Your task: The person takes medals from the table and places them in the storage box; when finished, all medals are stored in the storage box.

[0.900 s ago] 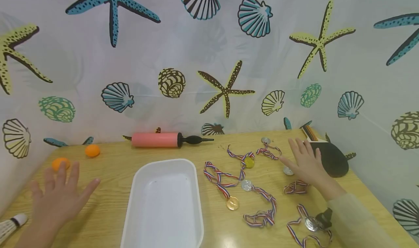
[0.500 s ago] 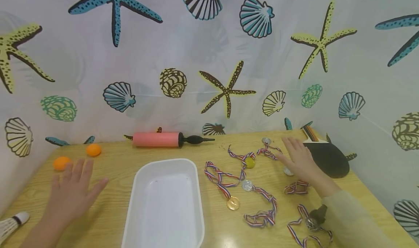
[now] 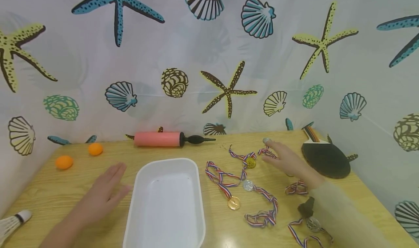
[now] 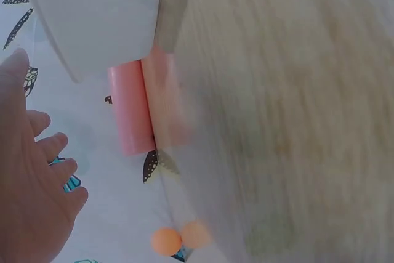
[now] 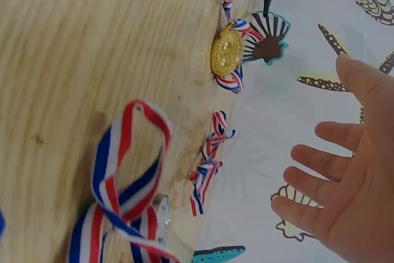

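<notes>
Past the white tray [image 3: 165, 210], open worktop [image 3: 112, 152] is showing — tray's long axis running front-to-back; left hand [image 3: 104, 193] hovering beside, right hand [image 3: 289, 161] near far silver medal [image 3: 265, 140]; both apart, fingers relaxed.

Two orange balls [image 3: 64, 162] beyond the left hand [image 3: 101, 191], shuttlecock [image 3: 14, 222] to its left, black paddle [image 3: 325, 160] right of the right hand [image 3: 289, 160], pink pump [image 3: 158, 139] farther ahead between them, shell-print cloth [image 3: 193, 51] behind

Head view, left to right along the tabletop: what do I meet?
Shuttlecock → nearer orange ball → farther orange ball → white tray → nearer gold medal disc → silver disc beside it → right hand → black paddle.
</notes>
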Demonstrator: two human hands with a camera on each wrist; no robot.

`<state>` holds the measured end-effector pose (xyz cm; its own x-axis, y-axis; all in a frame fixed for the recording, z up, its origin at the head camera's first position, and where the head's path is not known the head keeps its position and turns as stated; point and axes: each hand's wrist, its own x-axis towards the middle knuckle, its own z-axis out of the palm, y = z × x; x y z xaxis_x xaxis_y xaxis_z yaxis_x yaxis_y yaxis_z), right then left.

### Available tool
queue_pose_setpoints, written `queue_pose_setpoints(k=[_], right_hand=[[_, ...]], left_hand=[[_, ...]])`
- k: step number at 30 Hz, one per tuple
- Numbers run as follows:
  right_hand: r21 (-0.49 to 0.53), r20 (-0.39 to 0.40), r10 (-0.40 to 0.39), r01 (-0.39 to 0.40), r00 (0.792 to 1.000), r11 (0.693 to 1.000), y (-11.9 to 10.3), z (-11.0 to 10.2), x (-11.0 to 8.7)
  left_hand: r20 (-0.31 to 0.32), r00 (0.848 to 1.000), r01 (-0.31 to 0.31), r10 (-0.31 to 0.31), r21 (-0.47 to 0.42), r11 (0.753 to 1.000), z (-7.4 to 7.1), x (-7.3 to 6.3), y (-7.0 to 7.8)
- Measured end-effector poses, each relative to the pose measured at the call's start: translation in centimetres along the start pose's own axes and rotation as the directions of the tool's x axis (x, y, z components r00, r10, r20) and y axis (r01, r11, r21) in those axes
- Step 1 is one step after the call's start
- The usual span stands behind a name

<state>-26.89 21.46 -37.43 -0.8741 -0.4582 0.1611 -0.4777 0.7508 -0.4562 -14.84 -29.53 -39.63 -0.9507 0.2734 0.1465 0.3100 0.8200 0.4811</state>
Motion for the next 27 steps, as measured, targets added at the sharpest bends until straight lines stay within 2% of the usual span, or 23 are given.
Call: queue_pose_setpoints(k=[7,12,19,23,27], right_hand=[[-0.001,0.077,-0.025,0.025,0.997,1.0,0.6,1.2,1.4],[0.012,0.117,-0.014,0.013,0.993,1.0,0.8,1.7,2.3],[-0.002,0.168,0.037,-0.037,0.985,0.999,0.9,2.3,3.1],[-0.041,0.181,0.038,-0.031,0.983,0.999,1.0,2.9,3.4],[-0.01,0.209,0.048,-0.047,0.977,0.999,0.8,3.4,3.6]], left_hand=[[0.038,0.999,0.024,-0.021,-0.103,0.994,1.3,0.1,1.1],[0.056,0.998,0.044,-0.037,-0.127,0.991,1.7,-0.1,1.6],[0.079,0.995,0.072,-0.064,-0.092,0.993,2.1,-0.2,1.7],[0.073,0.995,0.077,-0.074,-0.052,0.996,2.1,-0.1,1.8],[0.07,0.995,0.077,-0.076,-0.003,0.997,2.1,0.0,2.0]])
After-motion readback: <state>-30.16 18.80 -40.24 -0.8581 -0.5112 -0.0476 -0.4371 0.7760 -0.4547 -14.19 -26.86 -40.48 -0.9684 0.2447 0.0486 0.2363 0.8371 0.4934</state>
